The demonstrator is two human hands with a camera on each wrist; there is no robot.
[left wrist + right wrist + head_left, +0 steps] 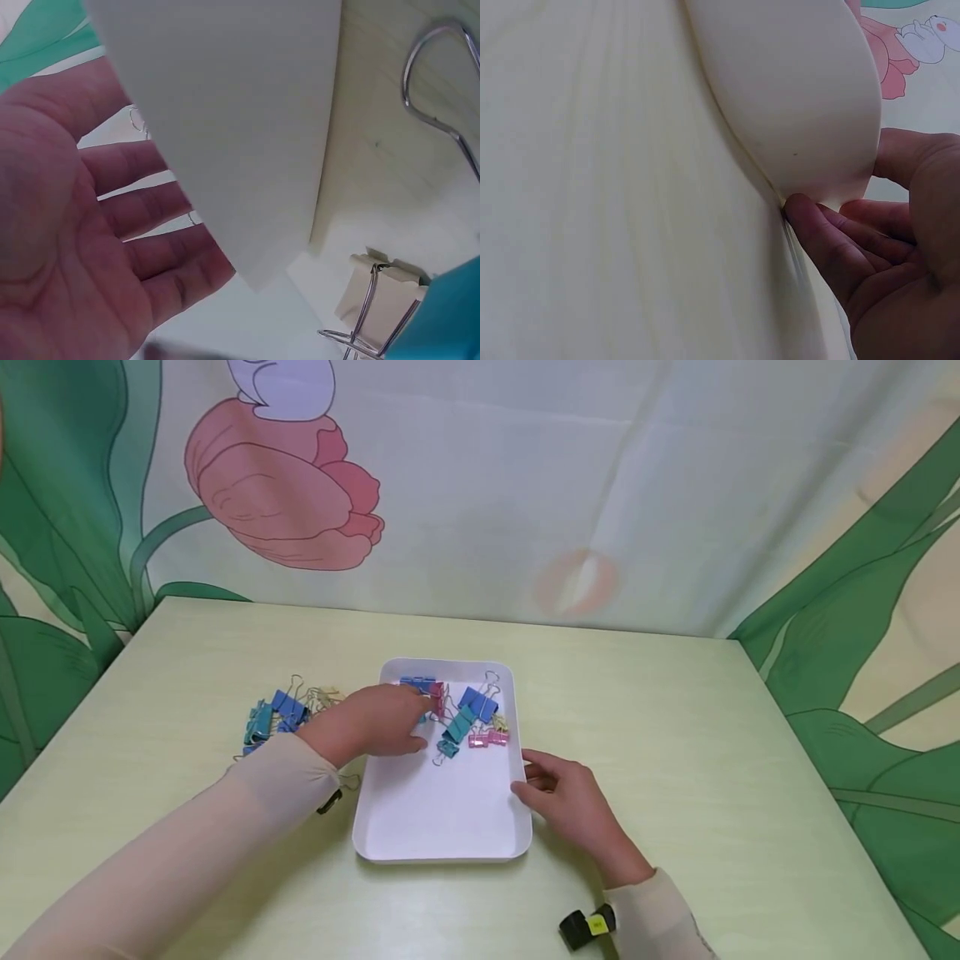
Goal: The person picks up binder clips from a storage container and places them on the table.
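Observation:
A white tray [442,810] holds blue, teal, pink and yellow binder clips in its far half. My left hand [382,722] reaches over its left wall, fingertips beside a red-pink clip [437,697] and blue clip [417,683]. Seen in the left wrist view, the left hand [97,225] has extended fingers, their tips partly hidden behind the tray wall [232,127]; no held clip shows. At the right wall, my right hand [570,797] grips the tray edge with curled fingers. The right wrist view shows that hand [900,255] against the tray's side [795,90].
Left of the tray lies a pile of blue, teal and gold clips [281,710], partly behind my left forearm. A loose wire handle [349,782] shows by the tray's left wall. A printed curtain [480,510] hangs behind the table [637,710].

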